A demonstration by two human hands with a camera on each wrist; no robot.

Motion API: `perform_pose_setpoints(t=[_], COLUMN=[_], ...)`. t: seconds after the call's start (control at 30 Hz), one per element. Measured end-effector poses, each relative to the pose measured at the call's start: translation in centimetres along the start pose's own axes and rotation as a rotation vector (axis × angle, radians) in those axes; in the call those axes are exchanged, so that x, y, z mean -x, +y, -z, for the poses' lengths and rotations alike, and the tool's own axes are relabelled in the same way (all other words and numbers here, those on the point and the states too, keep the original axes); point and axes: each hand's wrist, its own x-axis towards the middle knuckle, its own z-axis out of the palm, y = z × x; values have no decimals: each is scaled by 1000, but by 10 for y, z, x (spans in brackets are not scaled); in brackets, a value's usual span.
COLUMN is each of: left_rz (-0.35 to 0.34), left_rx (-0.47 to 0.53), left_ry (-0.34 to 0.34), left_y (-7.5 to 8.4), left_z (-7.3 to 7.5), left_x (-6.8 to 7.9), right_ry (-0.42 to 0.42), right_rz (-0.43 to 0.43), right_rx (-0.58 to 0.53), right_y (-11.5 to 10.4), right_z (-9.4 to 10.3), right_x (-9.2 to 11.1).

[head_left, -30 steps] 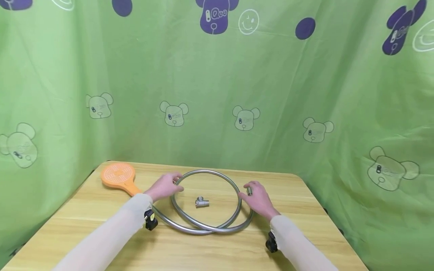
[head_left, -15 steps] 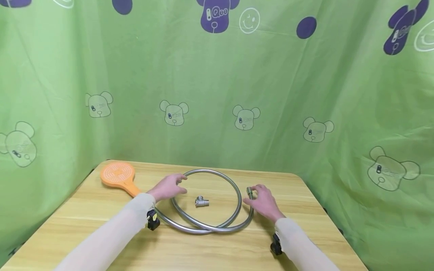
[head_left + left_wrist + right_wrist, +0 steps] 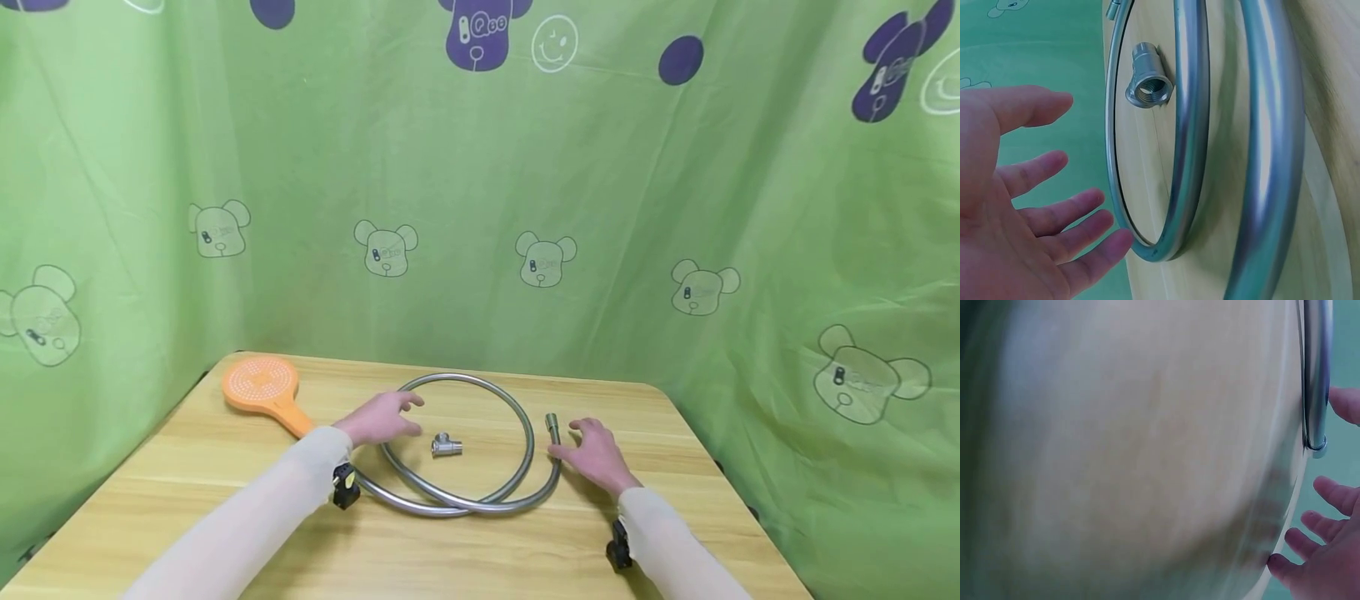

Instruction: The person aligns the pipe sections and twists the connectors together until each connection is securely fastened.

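Observation:
A silver metal shower hose (image 3: 530, 454) lies looped on the wooden table. Its end nut (image 3: 552, 422) points away at the right. Inside the loop sits a small chrome tee fitting (image 3: 447, 447), its threaded opening showing in the left wrist view. My left hand (image 3: 382, 418) is over the loop's left side, fingers spread and holding nothing; the palm (image 3: 1029, 219) faces the camera there. My right hand (image 3: 595, 454) hovers beside the hose's right end with loosely bent, empty fingers. In the right wrist view the hose (image 3: 1316, 375) passes near the thumb.
An orange shower head (image 3: 261, 382) lies at the table's back left, its handle running under my left sleeve (image 3: 258, 492). Green patterned curtains (image 3: 465, 167) enclose the table (image 3: 420, 562) at the back and both sides.
My left hand has moved right, further over the hose loop. My right hand has drawn away to the right and nearer me, uncovering the hose's end. Hose and fitting stay in place.

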Motion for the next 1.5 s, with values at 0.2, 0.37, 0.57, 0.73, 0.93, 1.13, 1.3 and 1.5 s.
perform_pose_setpoints(t=[0.2, 0.37, 0.57, 0.73, 0.93, 1.13, 1.3, 1.5], left_rz=[-13, -15, -19, -28, -37, -22, -28, -27], left_rx=[-31, -51, -72, -101, -148, -155, -166, -193], left_ry=[-23, -41, -77, -101, -99, -101, -104, -130], left_y=[6, 8, 13, 19, 23, 27, 26, 22], left_z=[-3, -5, -11, -18, -24, -23, -26, -27], left_x=[-2, -3, -6, -10, -15, -11, -12, -20], right_ry=[-31, -46, -64, -89, -120, -130, -114, -92], right_rz=[-8, 4, -1, 2, -6, 1, -7, -24], right_rx=[-16, -23, -3, 19, 21, 10, 3, -1], right_y=[0, -1, -1, 0, 10, 17, 20, 16], right_z=[1, 2, 4, 6, 0, -12, -15, -13], right_x=[1, -1, -1, 0, -8, -17, -19, -15])
